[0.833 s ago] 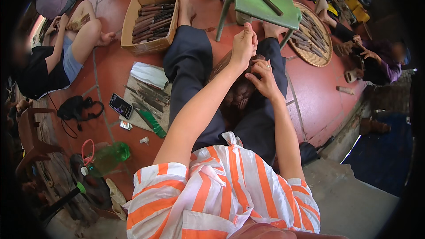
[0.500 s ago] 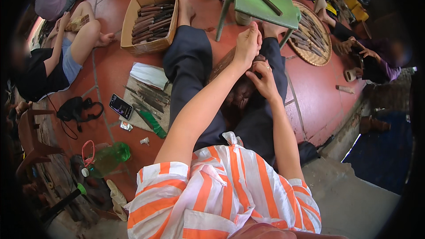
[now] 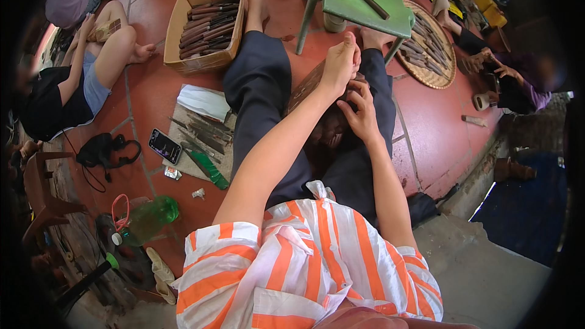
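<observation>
My left hand (image 3: pixel 341 66) is closed in a fist with the thumb up, above a dark brown, lumpy object (image 3: pixel 332 133) between my legs. Whatever the fist grips is hidden. Just below and to its right, my right hand (image 3: pixel 364 114) bends its fingers over the upper part of that brown object, thumb toward the left hand. My forearms hide much of the piece; its kind is unclear, though its surface looks carved or knobbly. A brown patterned surface (image 3: pixel 306 88) shows left of my left wrist.
A cardboard box (image 3: pixel 172 36) of brown-handled tools stands ahead left. A green plastic stool (image 3: pixel 341 3) bears a knife (image 3: pixel 372 3). Beyond it lies a round woven tray (image 3: pixel 448 76) of tools. Files (image 3: pixel 207 137), a phone (image 3: pixel 165 146) and a green bottle (image 3: pixel 149 219) lie left. Other people sit around.
The fingers of my right hand have shifted slightly on the brown object. My left fist stays nearly in place. My left foot's toes now show more beside the box.
</observation>
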`<state>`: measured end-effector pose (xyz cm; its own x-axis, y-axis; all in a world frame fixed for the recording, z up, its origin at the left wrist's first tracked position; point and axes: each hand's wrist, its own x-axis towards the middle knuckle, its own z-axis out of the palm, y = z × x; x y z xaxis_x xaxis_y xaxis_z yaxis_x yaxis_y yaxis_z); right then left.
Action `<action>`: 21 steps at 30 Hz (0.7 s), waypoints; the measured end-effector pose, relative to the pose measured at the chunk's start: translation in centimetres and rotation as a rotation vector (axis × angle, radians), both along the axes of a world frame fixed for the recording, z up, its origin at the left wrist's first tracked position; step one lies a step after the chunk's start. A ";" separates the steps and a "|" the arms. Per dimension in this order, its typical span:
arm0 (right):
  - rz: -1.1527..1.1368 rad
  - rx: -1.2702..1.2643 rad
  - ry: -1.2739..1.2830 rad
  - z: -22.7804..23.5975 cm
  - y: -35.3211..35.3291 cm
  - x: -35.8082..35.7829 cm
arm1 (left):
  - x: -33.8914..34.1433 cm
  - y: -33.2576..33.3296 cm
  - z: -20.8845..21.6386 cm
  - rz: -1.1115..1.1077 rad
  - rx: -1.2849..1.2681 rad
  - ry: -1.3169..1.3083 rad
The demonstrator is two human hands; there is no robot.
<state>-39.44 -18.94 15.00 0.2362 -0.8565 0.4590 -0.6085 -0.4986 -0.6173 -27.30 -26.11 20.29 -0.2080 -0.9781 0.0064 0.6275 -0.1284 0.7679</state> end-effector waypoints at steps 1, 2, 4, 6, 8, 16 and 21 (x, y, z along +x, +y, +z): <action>0.003 0.033 -0.018 -0.1 0.0 0.0 | 0.1 0.1 -0.1 0.005 0.003 0.012; 0.006 0.065 -0.035 -0.1 0.1 -0.1 | 0.1 0.1 -0.1 0.011 0.007 0.024; -0.077 0.010 -0.044 -0.4 0.1 0.4 | 0.2 -0.2 0.1 0.008 -0.030 0.030; -0.166 0.018 -0.116 -0.7 -0.1 1.1 | 0.1 -0.5 0.4 0.019 -0.086 0.009; -0.266 0.083 -0.252 -0.9 -0.6 1.8 | -0.4 -0.7 0.9 0.039 -0.168 -0.038; -0.178 -0.014 -0.116 0.0 0.4 1.2 | -0.5 -0.4 0.4 -0.052 -0.113 -0.102; -0.224 0.109 -0.252 0.0 0.2 1.2 | -1.4 -0.2 1.7 -0.056 -0.271 -0.151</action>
